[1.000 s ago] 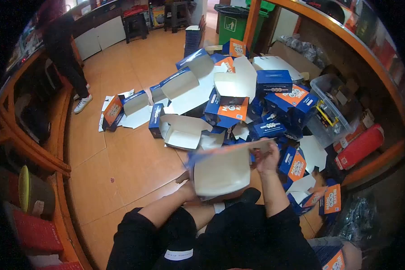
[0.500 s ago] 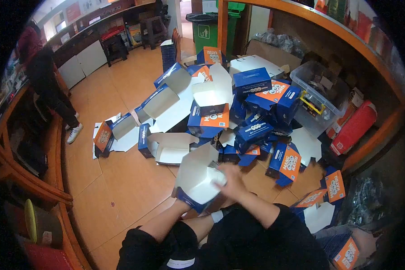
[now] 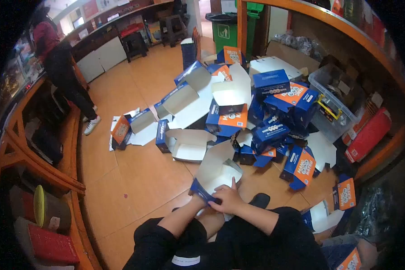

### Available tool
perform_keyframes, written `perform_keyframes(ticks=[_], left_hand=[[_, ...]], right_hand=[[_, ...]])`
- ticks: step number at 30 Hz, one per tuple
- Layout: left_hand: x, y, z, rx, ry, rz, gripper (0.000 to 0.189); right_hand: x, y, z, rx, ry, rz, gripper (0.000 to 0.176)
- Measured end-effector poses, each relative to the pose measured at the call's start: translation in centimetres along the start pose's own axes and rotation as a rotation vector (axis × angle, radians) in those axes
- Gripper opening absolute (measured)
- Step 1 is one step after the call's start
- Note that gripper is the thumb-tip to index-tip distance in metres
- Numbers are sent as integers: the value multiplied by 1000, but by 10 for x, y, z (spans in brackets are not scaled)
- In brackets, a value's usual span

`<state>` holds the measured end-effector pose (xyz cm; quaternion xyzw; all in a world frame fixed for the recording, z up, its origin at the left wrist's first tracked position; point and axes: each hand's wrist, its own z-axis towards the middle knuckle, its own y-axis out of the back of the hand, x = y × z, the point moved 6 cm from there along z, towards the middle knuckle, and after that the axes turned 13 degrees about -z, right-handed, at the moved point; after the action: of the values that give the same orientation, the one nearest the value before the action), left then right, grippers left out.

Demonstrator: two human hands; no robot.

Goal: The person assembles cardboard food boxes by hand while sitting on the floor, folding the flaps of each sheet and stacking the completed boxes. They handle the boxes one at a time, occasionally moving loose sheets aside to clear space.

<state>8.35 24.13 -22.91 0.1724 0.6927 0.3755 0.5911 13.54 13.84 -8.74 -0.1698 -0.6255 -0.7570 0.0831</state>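
Note:
In front of my knees is an open cardboard box (image 3: 216, 177), blue outside and white inside, its lid flap raised on the far side. My left hand (image 3: 196, 198) holds it at the near left side, with most of the fingers hidden by the box. On the near rim lies my right hand (image 3: 228, 199), gripping the wall with its fingers pointing inward. Just beyond lies another open box (image 3: 186, 150) with a pale inside. A heap of blue and orange boxes (image 3: 272, 130) spreads over the floor behind it.
To the right are a clear plastic bin (image 3: 333, 101) and a red package (image 3: 371, 135) under an orange frame. A green trash bin (image 3: 229, 33) stands at the back. Another person (image 3: 60, 63) stands at the left counter. Several boxes lie near my right knee.
My right hand has moved from inside the box to its near rim. The view has shifted, so the surroundings appear farther right and the person at the left shows more fully.

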Motion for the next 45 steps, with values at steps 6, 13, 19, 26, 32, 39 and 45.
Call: perform_keyframes(ticks=[6,13,19,26,32,39,45], left_hand=[[6,-15,-8,-94,-47,-21,39],[-2,0,-8,33,-67,71,34],[5,-1,-6,108,27,0,27],[38,-10,-9,-55,42,-264,19],[-43,7,-23,76,-310,367,18],[-74,8,-26,63,-520,416,28],[-69,17,-23,8,-321,453,42]], right_hand=[[-9,2,-8,-106,148,206,28],[-15,-10,-3,-14,57,-71,34],[-33,-24,-3,-8,-4,-203,28],[-34,-31,-6,-17,-50,-197,24],[-41,-33,-9,-65,-84,-249,15],[-64,-44,-4,-56,-123,-396,16],[-68,-45,0,75,-99,-250,18]])
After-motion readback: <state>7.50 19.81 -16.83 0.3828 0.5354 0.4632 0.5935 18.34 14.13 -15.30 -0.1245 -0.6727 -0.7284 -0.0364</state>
